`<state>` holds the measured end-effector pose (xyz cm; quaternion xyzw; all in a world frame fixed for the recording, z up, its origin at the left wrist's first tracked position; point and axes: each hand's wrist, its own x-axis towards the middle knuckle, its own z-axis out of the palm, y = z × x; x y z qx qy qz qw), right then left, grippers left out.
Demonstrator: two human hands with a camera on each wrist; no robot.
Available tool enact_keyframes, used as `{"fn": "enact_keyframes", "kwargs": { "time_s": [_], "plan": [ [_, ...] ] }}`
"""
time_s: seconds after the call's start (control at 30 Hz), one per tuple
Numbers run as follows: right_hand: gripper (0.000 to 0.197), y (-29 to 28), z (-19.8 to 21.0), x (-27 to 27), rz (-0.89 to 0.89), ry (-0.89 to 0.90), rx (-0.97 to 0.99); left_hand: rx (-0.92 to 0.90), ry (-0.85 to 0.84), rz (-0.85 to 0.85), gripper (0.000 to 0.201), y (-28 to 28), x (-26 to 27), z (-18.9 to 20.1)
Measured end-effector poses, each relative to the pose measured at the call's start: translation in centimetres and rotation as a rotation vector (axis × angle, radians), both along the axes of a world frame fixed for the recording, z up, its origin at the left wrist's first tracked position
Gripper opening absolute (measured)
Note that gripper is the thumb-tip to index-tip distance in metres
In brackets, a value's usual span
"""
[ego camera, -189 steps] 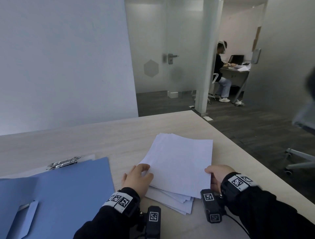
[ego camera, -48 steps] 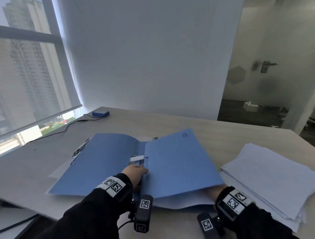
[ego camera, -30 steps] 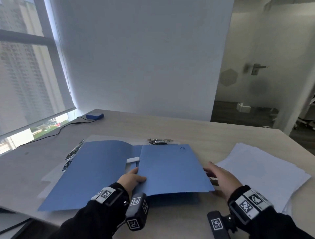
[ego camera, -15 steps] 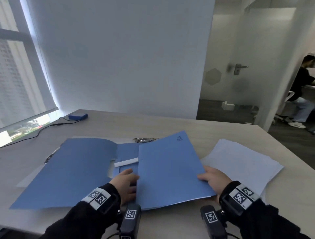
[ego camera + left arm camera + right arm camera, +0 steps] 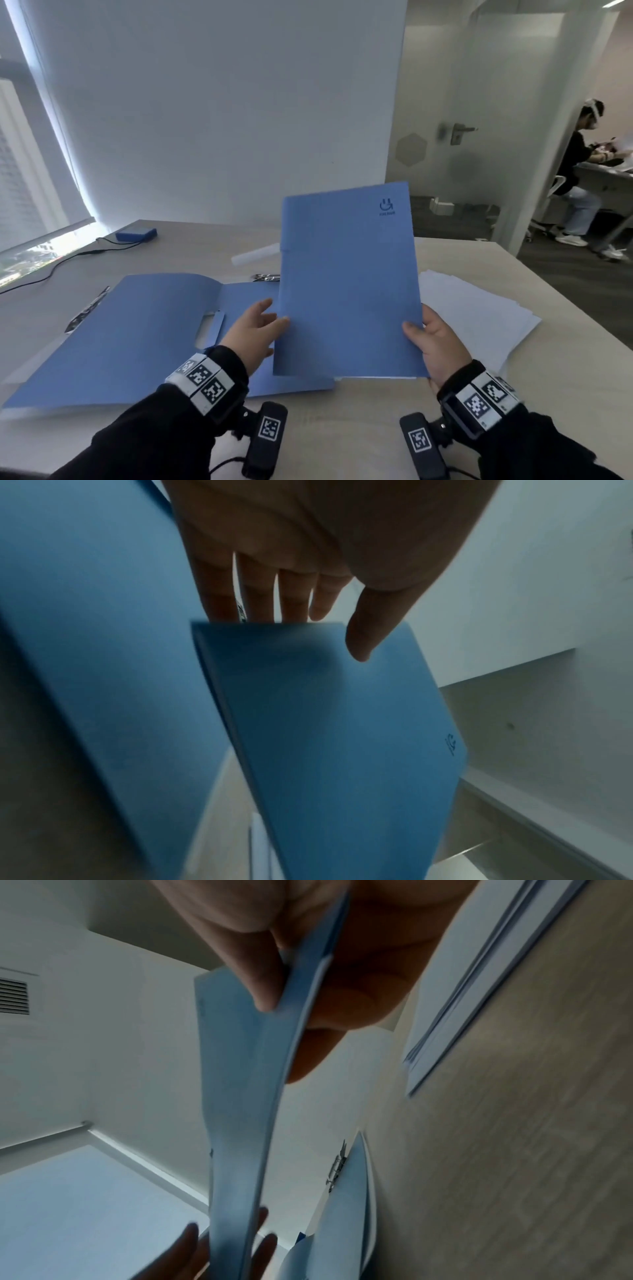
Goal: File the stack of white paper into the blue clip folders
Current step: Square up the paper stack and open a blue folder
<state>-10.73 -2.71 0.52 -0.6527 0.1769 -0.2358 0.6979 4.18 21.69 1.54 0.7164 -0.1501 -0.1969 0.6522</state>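
Right hand [image 5: 439,346]: pinches closed folder [image 5: 347,284], lifted upright
Left hand [image 5: 252,334]: fingers straight, loosely spread at its left edge
Paper stack [image 5: 479,315]: right, on table [image 5: 548,342]

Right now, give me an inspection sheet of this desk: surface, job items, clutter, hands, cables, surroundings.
Surface: wooden desk, light.
Job's things: closed blue folder lifted, tilted; open folder flat; white paper stack at right.
Clutter: small blue box; metal clips.
Hands: right hand pinches the closed folder's edge; left hand touches its left edge, fingers straight.
Cables: black cable from the box.
Surroundings: window, white wall, glass door, seated person.
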Motion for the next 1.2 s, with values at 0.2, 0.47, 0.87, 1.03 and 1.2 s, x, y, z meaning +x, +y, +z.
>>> {"fn": "enact_keyframes", "kwargs": {
  "time_s": [0.2,0.47,0.87,1.03,1.2],
  "plan": [
    [0.037,0.4,-0.1,0.5,-0.004,-0.03,-0.032,-0.113,-0.137,0.018,0.027,-1.5,0.1,1.5],
    [0.042,-0.6,-1.5,0.7,0.01,0.084,-0.128,-0.046,-0.2,0.019,0.037,-1.4,0.3,-1.2],
    [0.028,-0.3,-1.5,0.6,0.031,0.165,-0.029,0.077,-0.176,0.007,0.024,-0.6,0.3,-2.5],
    [0.026,0.0,-1.7,0.5,0.033,0.166,-0.015,0.062,-0.164,0.02,0.024,-0.6,0.2,-2.4],
    [0.027,-0.3,-1.0,0.4,-0.019,0.076,-0.074,-0.008,-0.005,-0.06,0.016,-0.7,-0.3,-1.1]
  ]
}}
